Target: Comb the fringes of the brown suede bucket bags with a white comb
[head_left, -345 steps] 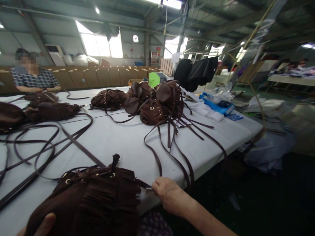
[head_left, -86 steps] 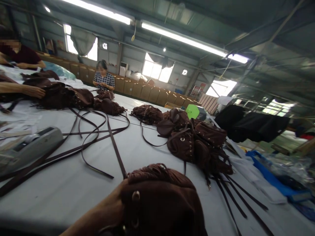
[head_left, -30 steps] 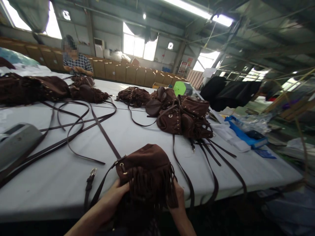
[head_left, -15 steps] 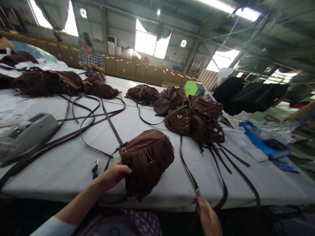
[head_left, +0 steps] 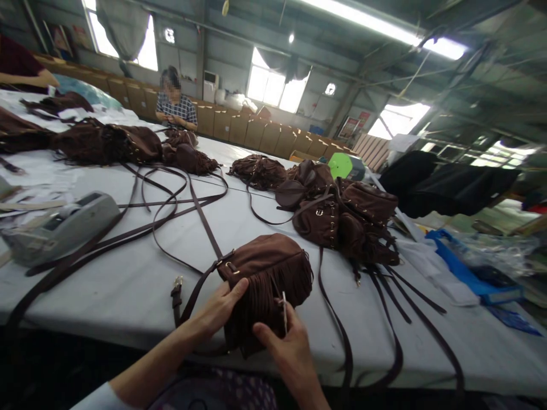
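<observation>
A brown suede fringed bag [head_left: 268,272] lies at the near edge of the white table [head_left: 128,285]. My left hand [head_left: 222,304] grips its left side, fingers curled over the suede. My right hand [head_left: 285,344] is up against the fringe and pinches a thin pale stick-like thing [head_left: 284,310] that I cannot name. The bag's brown strap with a metal buckle [head_left: 176,285] trails off to the left.
A pile of brown bags [head_left: 337,213] sits mid-table with long straps [head_left: 380,319] trailing to the near edge. More bags [head_left: 106,145] and loose straps lie to the left. A grey tape dispenser [head_left: 64,225] stands at left. A person [head_left: 173,105] sits at the far side. Blue items [head_left: 470,267] lie at right.
My right hand rose from below the table edge to the bag's fringe, now pinching a thin pale thing. The bag shifted slightly toward me. My left hand stayed on it.
</observation>
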The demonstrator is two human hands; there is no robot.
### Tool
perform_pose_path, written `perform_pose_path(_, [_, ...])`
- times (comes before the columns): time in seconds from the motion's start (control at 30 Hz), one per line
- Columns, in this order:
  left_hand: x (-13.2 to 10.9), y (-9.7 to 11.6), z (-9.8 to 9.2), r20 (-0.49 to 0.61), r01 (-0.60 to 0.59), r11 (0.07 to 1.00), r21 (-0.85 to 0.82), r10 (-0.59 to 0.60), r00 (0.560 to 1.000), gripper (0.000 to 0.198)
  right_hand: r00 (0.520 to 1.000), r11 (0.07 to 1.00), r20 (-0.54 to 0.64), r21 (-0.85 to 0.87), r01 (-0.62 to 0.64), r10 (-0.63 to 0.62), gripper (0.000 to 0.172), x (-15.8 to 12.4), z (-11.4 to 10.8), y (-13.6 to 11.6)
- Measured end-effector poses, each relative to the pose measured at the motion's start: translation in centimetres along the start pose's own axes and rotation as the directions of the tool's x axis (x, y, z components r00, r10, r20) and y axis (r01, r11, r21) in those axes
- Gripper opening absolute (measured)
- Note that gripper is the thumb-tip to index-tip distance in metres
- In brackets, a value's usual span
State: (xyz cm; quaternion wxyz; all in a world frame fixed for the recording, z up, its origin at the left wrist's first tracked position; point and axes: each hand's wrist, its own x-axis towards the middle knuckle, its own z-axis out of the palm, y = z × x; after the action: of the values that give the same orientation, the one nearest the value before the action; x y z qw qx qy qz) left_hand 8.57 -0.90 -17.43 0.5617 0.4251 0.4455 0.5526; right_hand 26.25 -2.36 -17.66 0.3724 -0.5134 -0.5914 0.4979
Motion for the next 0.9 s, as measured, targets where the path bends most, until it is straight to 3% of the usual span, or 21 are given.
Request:
perform_pose_path(0.07, [0.1, 0.7, 0.1, -0.005, -0.102, 0.985, 0.142, 0.103, 0.995, 0.05, 0.997, 0.995, 0.079, 0.097, -0.033, 0.026, 0.041, -0.2, 1.9, -0.6])
perform_pose_path(0.13, [0.5, 1.2, -0.4, 0.02, -0.179, 0.963, 0.203, 0.178, 0.984, 0.047, 0.984, 0.979, 0.169, 0.187, -0.085, 0.053, 0.033, -0.7, 2.1, -1.4])
perform_pose_path(0.23, [0.9, 1.3, -1.9, -0.001, -0.184, 0.963, 0.194, 0.188, 0.982, 0.041, 0.961, 0.875, 0.268, 0.446, -0.19, 0.072, 0.033, -0.6, -0.7, -3.2])
perform_pose_path(0.3, [1.1, 1.1, -2.9, -0.014, -0.152, 0.975, 0.161, 0.156, 0.988, 0.04, 0.972, 0.777, 0.227, 0.603, -0.182, 0.052, 0.039, 0.5, -3.4, -4.6])
perform_pose_path(0.37, [1.0, 1.3, -3.6, 0.09, -0.147, 0.977, 0.154, 0.134, 0.987, 0.039, 0.992, 0.763, 0.117, 0.637, -0.111, 0.046, 0.039, 2.2, -5.8, -5.6])
perform_pose_path(0.43, [0.7, 1.7, -4.1, 0.263, -0.17, 0.973, 0.157, 0.125, 0.957, 0.037, 0.995, 0.832, -0.052, 0.554, -0.037, 0.079, 0.036, 3.6, -7.3, -5.6])
perform_pose_path(0.5, [0.3, 2.3, -4.7, 0.368, -0.187, 0.974, 0.126, 0.129, 0.921, 0.037, 0.979, 0.924, -0.184, 0.383, -0.013, 0.09, 0.036, 4.1, -8.1, -4.6])
perform_pose_path(0.57, [0.0, 2.6, -5.2, 0.391, -0.169, 0.983, 0.066, 0.13, 0.911, 0.037, 0.985, 0.993, -0.166, 0.119, -0.017, 0.037, 0.041, 3.7, -8.2, -2.7])
perform_pose_path(0.63, [-0.1, 2.5, -5.7, 0.379, -0.106, 0.994, -0.006, 0.101, 0.92, 0.04, 0.999, 0.984, -0.016, -0.179, 0.027, -0.03, 0.044, 2.5, -7.9, -0.7])
perform_pose_path(0.7, [-0.1, 2.3, -6.0, 0.372, -0.034, 0.998, -0.061, 0.054, 0.927, 0.042, 0.993, 0.92, 0.065, -0.374, 0.115, -0.097, 0.047, 1.1, -7.6, 0.9])
perform_pose_path(0.83, [-0.1, 2.2, -5.9, 0.396, 0.041, 0.992, -0.12, 0.01, 0.918, 0.052, 0.98, 0.862, -0.053, -0.486, 0.144, -0.194, 0.068, -0.8, -7.9, 2.0])
perform_pose_path(0.9, [-0.3, 2.4, -5.7, 0.414, 0.068, 0.987, -0.147, -0.001, 0.91, 0.059, 0.972, 0.872, -0.134, -0.478, 0.108, -0.193, 0.067, -0.9, -8.5, 1.8])
